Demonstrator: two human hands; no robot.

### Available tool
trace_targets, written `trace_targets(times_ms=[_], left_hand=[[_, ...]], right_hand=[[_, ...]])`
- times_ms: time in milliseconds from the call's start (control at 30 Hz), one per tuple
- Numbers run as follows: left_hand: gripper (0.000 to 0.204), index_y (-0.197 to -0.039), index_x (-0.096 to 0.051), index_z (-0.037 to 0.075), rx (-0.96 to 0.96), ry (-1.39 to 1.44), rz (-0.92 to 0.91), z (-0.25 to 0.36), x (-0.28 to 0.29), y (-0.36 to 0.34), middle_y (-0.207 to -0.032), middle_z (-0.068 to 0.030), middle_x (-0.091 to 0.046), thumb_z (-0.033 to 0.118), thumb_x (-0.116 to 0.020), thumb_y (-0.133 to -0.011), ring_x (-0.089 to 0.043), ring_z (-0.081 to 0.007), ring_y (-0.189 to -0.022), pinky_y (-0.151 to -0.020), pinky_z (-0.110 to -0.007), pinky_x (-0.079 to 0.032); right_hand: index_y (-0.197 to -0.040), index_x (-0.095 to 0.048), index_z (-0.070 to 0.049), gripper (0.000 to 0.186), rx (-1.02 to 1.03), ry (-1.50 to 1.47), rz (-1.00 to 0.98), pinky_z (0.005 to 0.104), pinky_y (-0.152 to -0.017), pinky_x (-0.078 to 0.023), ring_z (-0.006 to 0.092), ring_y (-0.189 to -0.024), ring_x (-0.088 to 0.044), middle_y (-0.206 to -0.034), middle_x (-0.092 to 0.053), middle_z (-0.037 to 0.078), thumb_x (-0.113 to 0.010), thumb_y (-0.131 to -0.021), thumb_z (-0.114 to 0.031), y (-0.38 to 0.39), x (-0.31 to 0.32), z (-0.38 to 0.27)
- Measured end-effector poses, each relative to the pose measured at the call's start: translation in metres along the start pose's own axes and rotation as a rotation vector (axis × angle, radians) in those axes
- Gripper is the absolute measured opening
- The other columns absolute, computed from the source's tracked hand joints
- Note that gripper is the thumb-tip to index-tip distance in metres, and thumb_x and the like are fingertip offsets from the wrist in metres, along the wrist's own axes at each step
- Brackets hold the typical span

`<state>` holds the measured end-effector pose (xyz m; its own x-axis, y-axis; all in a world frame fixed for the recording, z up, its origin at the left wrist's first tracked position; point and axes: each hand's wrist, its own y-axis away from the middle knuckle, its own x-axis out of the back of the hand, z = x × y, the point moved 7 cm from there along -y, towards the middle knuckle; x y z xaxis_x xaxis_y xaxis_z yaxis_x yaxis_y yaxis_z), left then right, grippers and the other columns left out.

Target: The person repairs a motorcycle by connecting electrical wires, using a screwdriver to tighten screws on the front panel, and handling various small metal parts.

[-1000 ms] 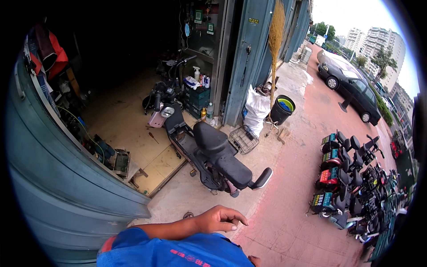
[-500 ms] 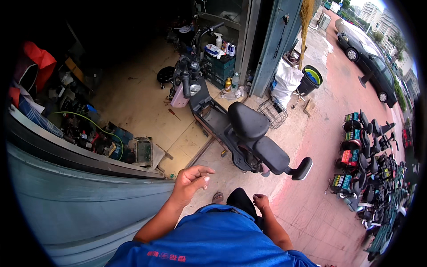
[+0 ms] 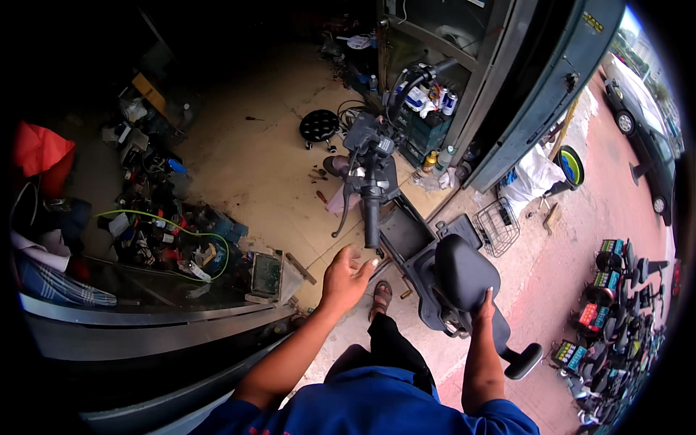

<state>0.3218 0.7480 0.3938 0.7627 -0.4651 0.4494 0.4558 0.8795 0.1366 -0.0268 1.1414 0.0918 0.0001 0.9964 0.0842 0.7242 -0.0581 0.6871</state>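
A black electric scooter [image 3: 391, 225] stands across the doorway in front of me, its handlebar grip [image 3: 372, 225] pointing toward me. My left hand [image 3: 348, 278] reaches just below the grip, fingers apart and loosely curved, apparently not touching it. My right hand [image 3: 484, 304] grips the edge of the black padded seat [image 3: 464, 268]; some of its fingers are hidden. An open compartment [image 3: 404, 230] lies between handlebar and seat. My sandalled foot [image 3: 381, 293] is beside the scooter's left side.
Cluttered tools [image 3: 145, 174] line the left inside. A wheeled black stool [image 3: 319, 125] is further in. Bottles [image 3: 435, 161], a wire basket [image 3: 496, 226], a white sack [image 3: 529, 185] and a bucket [image 3: 570, 165] stand by the right door post. Several parked scooters [image 3: 609, 312] and a dark car [image 3: 645, 145] are outside.
I have stepped closer to the scooter and see more of the interior. My left hand has risen toward the handlebar grip; my right hand has moved up onto the seat.
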Motion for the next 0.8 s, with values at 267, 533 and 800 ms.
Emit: trace_targets(times_ms=[267, 533, 800], left_hand=[[0.044, -0.121, -0.063, 0.001, 0.154, 0.048, -0.162, -0.003, -0.028, -0.075, -0.096, -0.0119, -0.073, 0.033, -0.078, -0.096, -0.074, -0.0228, -0.086, -0.077, -0.038, -0.058], [0.021, -0.105, -0.06, 0.004, 0.209, 0.314, -0.088, -0.035, -0.071, -0.11, -0.08, -0.0027, -0.066, 0.016, -0.075, -0.096, -0.063, -0.0118, -0.066, -0.057, -0.031, -0.052], [0.019, -0.094, -0.057, 0.008, 0.091, 0.076, -0.09, -0.02, 0.01, -0.149, -0.068, 0.0003, -0.057, 0.013, -0.075, -0.092, -0.054, -0.0109, -0.052, -0.049, -0.032, -0.046]], right_hand=[[-0.139, -0.051, 0.023, 0.111, -0.007, -0.016, 0.15, 0.0469, -0.103, -0.057, 0.0373, -0.116, -0.07, -0.138, -0.065, 0.025, -0.083, -0.082, -0.067, -0.012, -0.015, 0.004], [-0.137, -0.055, 0.023, 0.111, -0.017, 0.163, 0.252, 0.0441, -0.103, -0.055, 0.0365, -0.117, -0.068, -0.138, -0.066, 0.025, -0.078, -0.084, -0.072, -0.029, 0.002, 0.006], [-0.13, -0.057, 0.026, 0.107, -0.002, 0.268, 0.369, 0.0445, -0.099, -0.057, 0.039, -0.108, -0.072, -0.127, -0.07, 0.03, -0.079, -0.085, -0.069, -0.018, 0.008, 0.015]])
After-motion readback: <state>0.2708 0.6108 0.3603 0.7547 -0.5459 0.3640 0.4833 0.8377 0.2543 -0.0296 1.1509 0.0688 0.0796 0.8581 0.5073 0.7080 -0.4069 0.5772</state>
